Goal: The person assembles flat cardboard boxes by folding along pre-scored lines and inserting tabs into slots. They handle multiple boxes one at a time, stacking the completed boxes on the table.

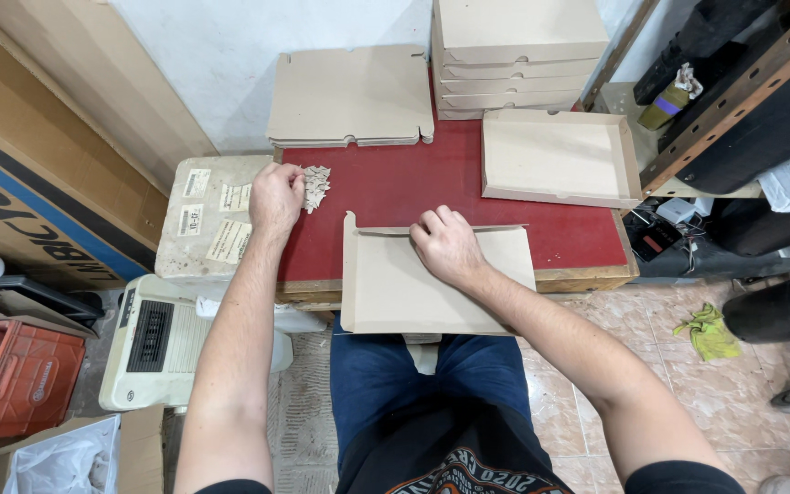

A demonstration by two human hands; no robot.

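From the head camera, looking down, the red-topped table (468, 197) serves as the anchor for everything else. On its near edge lies a flat cardboard box blank (413, 284), partly overhanging toward the person's lap, with a folded flap along its far side. The right hand (445, 247) rests on that far edge, fingers curled down and pressing on the fold, so it is closed loosely over the cardboard rather than lifting it.

At the table's left edge, the left hand (274, 197) sits with fingers bent around a small heap of cardboard scraps (315, 186) (jagged, pale offcuts); the fingertips touch the heap, though whether they actually pinch any piece cannot be told.

At the table's far left leans a stack of flat blanks (349, 96) against the white wall. At the far right stands a stack of folded boxes (518, 59), and just in front of it, on the table's right side, an open box tray (560, 155) lies with its walls raised.

Left of the table, touching it, is a pale block with paper labels (208, 220), and below that a white heater (157, 338). On the tiled floor right of the table lies a green rag (708, 329).
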